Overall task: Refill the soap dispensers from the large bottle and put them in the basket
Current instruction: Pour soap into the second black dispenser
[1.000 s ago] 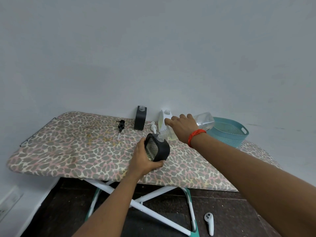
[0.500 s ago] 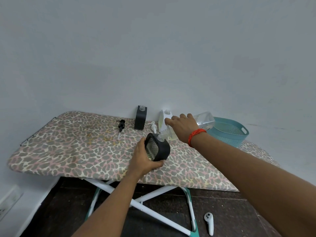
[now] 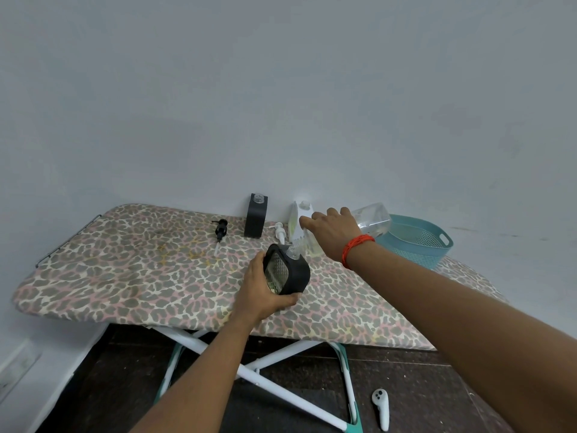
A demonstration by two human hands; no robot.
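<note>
My left hand [image 3: 260, 293] grips a black soap dispenser [image 3: 288, 271], tilted, its open neck facing up and to the right. My right hand [image 3: 332, 234] holds the large clear bottle [image 3: 373, 218] tipped over, its mouth at the dispenser's neck. A second black dispenser [image 3: 256, 215] with no pump stands at the back of the ironing board [image 3: 131, 270]. A white dispenser [image 3: 296, 218], also uncapped, stands beside it, partly hidden by my right hand. A black pump [image 3: 220, 231] and a white pump [image 3: 279, 231] lie on the board. The teal basket [image 3: 418, 242] sits at the right.
The board stands against a plain wall, its far edge close to it. A white handheld controller [image 3: 381, 407] lies on the dark floor below, next to the board's white and teal legs [image 3: 259, 367].
</note>
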